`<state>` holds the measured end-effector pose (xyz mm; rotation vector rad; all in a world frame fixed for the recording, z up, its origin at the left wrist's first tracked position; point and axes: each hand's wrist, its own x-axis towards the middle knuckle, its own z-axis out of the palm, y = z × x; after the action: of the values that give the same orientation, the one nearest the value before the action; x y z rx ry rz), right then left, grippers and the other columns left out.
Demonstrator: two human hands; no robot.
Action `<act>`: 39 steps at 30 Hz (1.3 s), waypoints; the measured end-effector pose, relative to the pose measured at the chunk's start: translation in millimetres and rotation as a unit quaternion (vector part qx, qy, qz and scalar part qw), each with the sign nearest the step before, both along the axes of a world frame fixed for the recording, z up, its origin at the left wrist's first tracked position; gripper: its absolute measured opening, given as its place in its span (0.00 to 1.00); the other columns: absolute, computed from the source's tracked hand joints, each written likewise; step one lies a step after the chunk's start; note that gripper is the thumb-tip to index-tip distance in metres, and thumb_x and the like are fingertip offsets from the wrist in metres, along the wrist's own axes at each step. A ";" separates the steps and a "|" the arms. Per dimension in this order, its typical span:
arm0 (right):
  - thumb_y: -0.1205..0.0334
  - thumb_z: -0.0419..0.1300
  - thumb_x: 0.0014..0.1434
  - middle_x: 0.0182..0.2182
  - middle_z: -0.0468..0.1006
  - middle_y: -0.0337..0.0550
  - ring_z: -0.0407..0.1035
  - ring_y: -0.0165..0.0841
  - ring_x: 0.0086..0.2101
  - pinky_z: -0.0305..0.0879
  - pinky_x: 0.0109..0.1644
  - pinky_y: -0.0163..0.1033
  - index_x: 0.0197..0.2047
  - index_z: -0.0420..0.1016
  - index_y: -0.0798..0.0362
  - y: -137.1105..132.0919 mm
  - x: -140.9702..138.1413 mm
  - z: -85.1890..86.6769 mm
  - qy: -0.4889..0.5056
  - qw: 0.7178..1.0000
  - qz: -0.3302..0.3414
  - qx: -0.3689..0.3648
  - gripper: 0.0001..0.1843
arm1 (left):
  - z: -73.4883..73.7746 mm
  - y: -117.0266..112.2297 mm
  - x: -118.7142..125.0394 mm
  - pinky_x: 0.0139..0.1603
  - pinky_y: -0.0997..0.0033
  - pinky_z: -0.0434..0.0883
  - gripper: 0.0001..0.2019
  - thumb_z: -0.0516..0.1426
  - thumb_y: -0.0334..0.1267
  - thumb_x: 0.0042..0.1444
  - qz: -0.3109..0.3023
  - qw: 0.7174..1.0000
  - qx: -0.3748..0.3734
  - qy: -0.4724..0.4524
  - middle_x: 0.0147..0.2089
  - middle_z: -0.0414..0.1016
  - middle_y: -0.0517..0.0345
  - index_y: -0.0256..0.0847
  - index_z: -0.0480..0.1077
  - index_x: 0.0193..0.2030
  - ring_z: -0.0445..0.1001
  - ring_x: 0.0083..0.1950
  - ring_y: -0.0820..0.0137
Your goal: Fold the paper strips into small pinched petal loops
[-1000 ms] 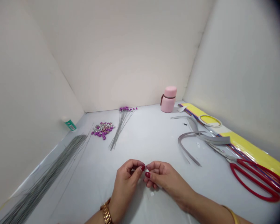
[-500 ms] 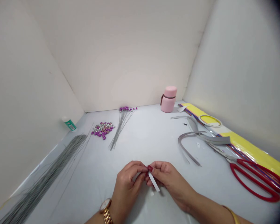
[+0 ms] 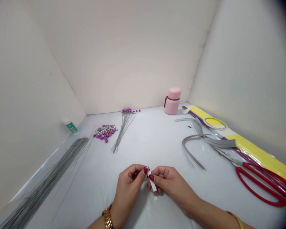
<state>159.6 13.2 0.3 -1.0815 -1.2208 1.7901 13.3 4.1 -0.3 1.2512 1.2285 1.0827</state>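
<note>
A short, narrow white strip, looking like paper, point(image 3: 153, 185) slants down between my hands, low in the middle of the view. My right hand point(image 3: 171, 182) is closed, its thumb pressing the strip against the fingers. At the strip's upper end my left hand point(image 3: 131, 182) pinches with thumb and fingertips. Something tiny and dark reddish shows at that pinch, too small to name. The fingertips of both hands nearly touch. A small white scrap point(image 3: 155, 198) lies on the table just below the strip.
Left lie a long wire bundle point(image 3: 50, 178), a purple and silver bead pile point(image 3: 105, 132), bead-tipped wires point(image 3: 124, 128) and a glue bottle point(image 3: 72, 127). Right are red-handled scissors point(image 3: 262, 181), grey strips point(image 3: 193, 144), a tape roll point(image 3: 214, 123) and yellow packets point(image 3: 255, 149). A pink flask point(image 3: 172, 101) stands behind.
My left hand has rolled so its thumb now shows on top of the pinch. The white strip has shifted slightly left and stands steeper, with my right thumb lower on it.
</note>
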 end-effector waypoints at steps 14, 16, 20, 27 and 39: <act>0.56 0.58 0.54 0.20 0.70 0.36 0.60 0.24 0.22 0.54 0.26 0.29 0.25 0.70 0.58 -0.3 0.4 5.8 0.001 1.000 0.005 0.028 0.13 | 7.5 -5.2 -2.2 0.36 0.73 0.67 0.07 0.52 0.33 0.55 -0.019 0.970 0.163 0.178 0.29 0.75 0.54 0.38 0.72 0.34 0.72 0.32 0.70; 0.56 0.58 0.54 0.20 0.70 0.36 0.60 0.24 0.23 0.55 0.26 0.30 0.25 0.70 0.58 -0.3 0.0 6.6 0.002 0.999 0.007 0.035 0.13 | 7.1 -3.8 -0.1 0.33 0.74 0.67 0.08 0.52 0.36 0.55 -0.008 0.990 0.086 0.108 0.26 0.75 0.56 0.37 0.72 0.32 0.72 0.29 0.70; 0.56 0.57 0.54 0.20 0.71 0.37 0.60 0.25 0.22 0.55 0.27 0.30 0.26 0.71 0.58 0.0 -0.3 6.8 -0.013 0.999 0.017 0.042 0.13 | 5.1 -0.5 2.6 0.29 0.75 0.67 0.10 0.54 0.40 0.54 -0.009 0.999 -0.035 -0.039 0.21 0.73 0.58 0.36 0.70 0.28 0.70 0.25 0.72; 0.55 0.57 0.55 0.19 0.70 0.37 0.60 0.25 0.21 0.54 0.26 0.31 0.26 0.71 0.58 0.6 -0.1 2.3 -0.027 0.998 0.017 0.051 0.14 | 1.0 -0.9 3.3 0.28 0.74 0.67 0.10 0.54 0.39 0.54 -0.003 0.999 -0.033 -0.039 0.20 0.73 0.58 0.35 0.70 0.29 0.70 0.24 0.72; 0.53 0.58 0.53 0.18 0.68 0.36 0.59 0.24 0.21 0.53 0.26 0.30 0.26 0.71 0.59 1.3 -0.3 7.9 0.018 0.999 -0.026 0.010 0.16 | 7.8 -7.3 -3.5 0.41 0.71 0.68 0.10 0.51 0.30 0.56 -0.059 0.957 0.201 0.199 0.36 0.76 0.53 0.40 0.73 0.39 0.72 0.38 0.68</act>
<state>159.3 14.6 8.1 -1.0558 -1.1761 1.7463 9.9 -3.2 7.5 1.9048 1.2407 1.0542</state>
